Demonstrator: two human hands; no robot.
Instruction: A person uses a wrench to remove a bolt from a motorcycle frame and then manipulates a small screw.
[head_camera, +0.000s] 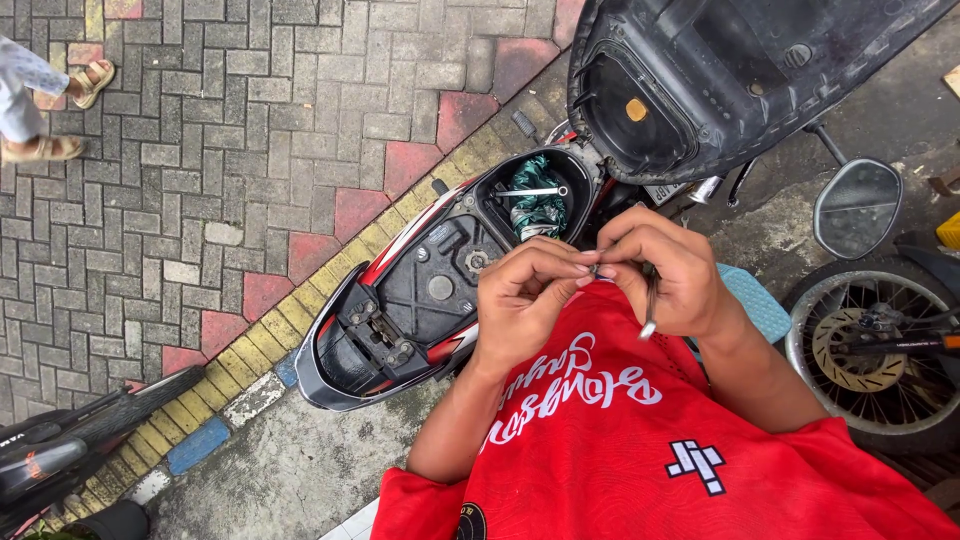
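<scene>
Outdoors, a person in a red shirt is pinching a tiny part (596, 268) between the fingertips of the left hand (525, 300) and right hand (665, 275), above a scooter (420, 290) whose seat (700, 80) is standing raised. The right-hand fingers are also closing round a slim metal tool (650, 305). Grey and red brick paving (250, 150) is meeting stained concrete (300, 470) beneath; a spoked wheel (870, 345) is lying nearby.

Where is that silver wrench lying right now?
In the head view, the silver wrench lies on a green cloth inside the scooter's open storage compartment, just beyond the person's left hand.
</scene>
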